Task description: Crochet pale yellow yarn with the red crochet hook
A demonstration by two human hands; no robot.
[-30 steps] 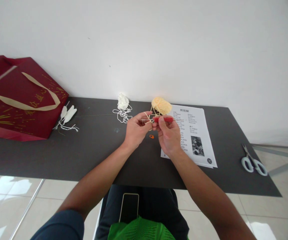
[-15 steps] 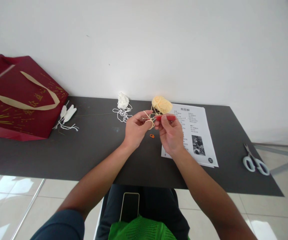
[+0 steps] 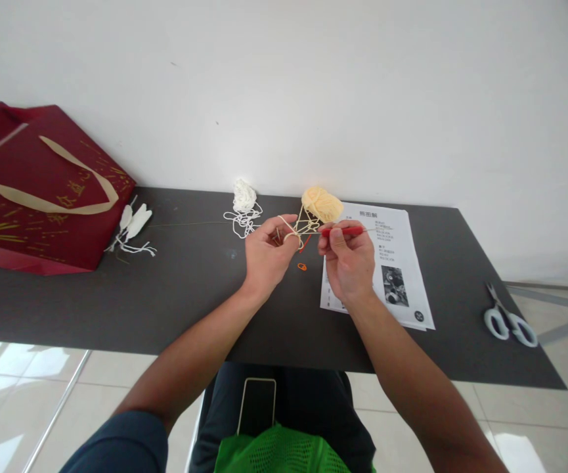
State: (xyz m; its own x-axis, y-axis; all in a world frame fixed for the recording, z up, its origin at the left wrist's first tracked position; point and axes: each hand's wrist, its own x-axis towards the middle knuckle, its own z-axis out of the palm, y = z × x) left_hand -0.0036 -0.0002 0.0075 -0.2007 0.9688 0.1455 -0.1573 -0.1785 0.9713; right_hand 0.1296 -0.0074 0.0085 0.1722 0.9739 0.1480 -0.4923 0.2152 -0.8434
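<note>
Pale yellow yarn (image 3: pixel 308 225) loops over the raised forefinger of my left hand (image 3: pixel 268 253), whose thumb and fingers pinch a small ring of that yarn. My right hand (image 3: pixel 350 259) grips a crochet hook (image 3: pixel 343 231) by its red handle, its thin metal shaft pointing left toward the loop. The yarn runs back to a yellow yarn ball (image 3: pixel 322 203) by the wall. Below the hands, on the dark table, lies a small orange stitch marker (image 3: pixel 302 267). A thin red strand (image 3: pixel 305 244) shows between the hands.
Printed sheets (image 3: pixel 402 263) lie under and beside my right hand. Scissors (image 3: pixel 509 322) rest near the right edge. A white yarn bundle (image 3: pixel 245 197) sits at the back; white crocheted pieces (image 3: pixel 136 223) lie beside a red gift bag (image 3: pixel 42 190). A phone (image 3: pixel 257 406) is on my lap.
My right hand has moved right with the crochet hook, widening the gap to my left hand. The yarn stretches between them, and the red strand now shows there.
</note>
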